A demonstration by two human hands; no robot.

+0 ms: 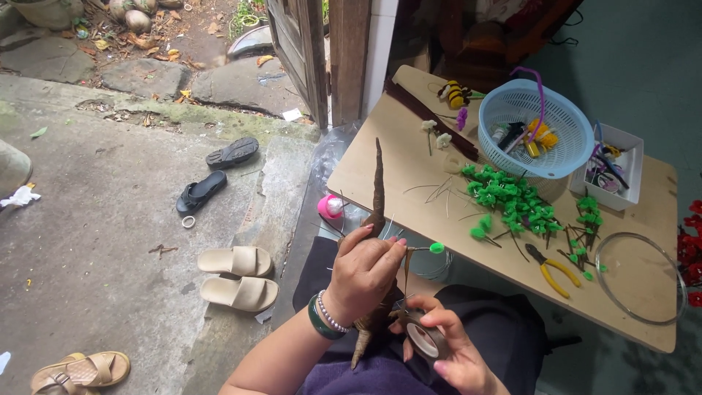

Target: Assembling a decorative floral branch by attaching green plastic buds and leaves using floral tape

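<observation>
I see a brown wrapped branch (377,219) pointing to 12 o'clock, left hand (363,274) closed around it, right hand (452,351) at 5 o'clock gripping brown tape roll (425,338).

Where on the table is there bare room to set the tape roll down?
Bare wood along the table's near left edge, left of the green leaves, and beside the pliers. Crowded around the basket, white tray and wire ring.

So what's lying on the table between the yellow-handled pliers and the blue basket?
In the head view, a heap of green pipe-cleaner leaves lies between the pliers and basket.
</observation>
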